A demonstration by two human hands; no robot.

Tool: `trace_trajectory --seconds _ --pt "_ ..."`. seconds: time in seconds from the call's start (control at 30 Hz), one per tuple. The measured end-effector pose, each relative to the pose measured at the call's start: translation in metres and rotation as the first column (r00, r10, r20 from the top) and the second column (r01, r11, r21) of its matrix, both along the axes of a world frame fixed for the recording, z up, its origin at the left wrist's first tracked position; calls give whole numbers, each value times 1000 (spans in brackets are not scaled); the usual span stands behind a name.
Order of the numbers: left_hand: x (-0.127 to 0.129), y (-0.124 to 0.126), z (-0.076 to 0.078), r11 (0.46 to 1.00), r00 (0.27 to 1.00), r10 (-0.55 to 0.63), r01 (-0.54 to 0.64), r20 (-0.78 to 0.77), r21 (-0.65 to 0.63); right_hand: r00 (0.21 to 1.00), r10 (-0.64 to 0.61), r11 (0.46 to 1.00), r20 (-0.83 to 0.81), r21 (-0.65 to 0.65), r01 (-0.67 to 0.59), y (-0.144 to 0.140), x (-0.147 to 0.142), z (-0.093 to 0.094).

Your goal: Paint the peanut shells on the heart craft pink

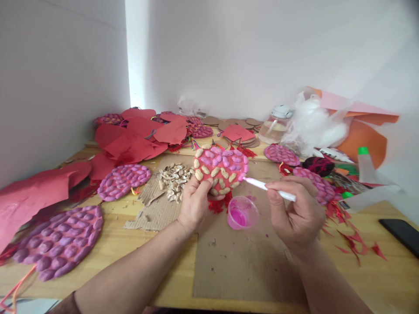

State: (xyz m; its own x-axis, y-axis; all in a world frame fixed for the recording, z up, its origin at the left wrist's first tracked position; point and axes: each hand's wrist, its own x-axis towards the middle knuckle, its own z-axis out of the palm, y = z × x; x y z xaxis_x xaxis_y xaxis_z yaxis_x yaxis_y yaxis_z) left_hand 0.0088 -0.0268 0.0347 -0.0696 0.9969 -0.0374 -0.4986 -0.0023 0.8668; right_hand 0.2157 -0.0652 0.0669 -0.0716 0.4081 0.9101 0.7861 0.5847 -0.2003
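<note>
My left hand (195,201) holds up a red heart-shaped piece (221,169) covered with peanut shells, some painted pink and some still plain tan. My right hand (296,208) grips a white paintbrush (269,186) whose tip touches the heart's right edge. A small clear cup of pink paint (242,213) stands on a sheet of cardboard (242,257) between my two hands.
A pile of loose peanut shells (174,178) lies behind my left hand. Finished purple-pink hearts (59,242) (123,179) lie left, others right (282,154). Red paper cutouts (137,135) crowd the back left. A bottle (274,124), white plastic, orange paper and a black phone (402,234) sit right.
</note>
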Motion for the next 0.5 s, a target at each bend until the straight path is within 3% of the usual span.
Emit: trace_trajectory --seconds 0.5 --pt "-2 0 -5 999 1000 -6 6 -3 40 999 36 999 40 -2 -36 -1 -4 0"
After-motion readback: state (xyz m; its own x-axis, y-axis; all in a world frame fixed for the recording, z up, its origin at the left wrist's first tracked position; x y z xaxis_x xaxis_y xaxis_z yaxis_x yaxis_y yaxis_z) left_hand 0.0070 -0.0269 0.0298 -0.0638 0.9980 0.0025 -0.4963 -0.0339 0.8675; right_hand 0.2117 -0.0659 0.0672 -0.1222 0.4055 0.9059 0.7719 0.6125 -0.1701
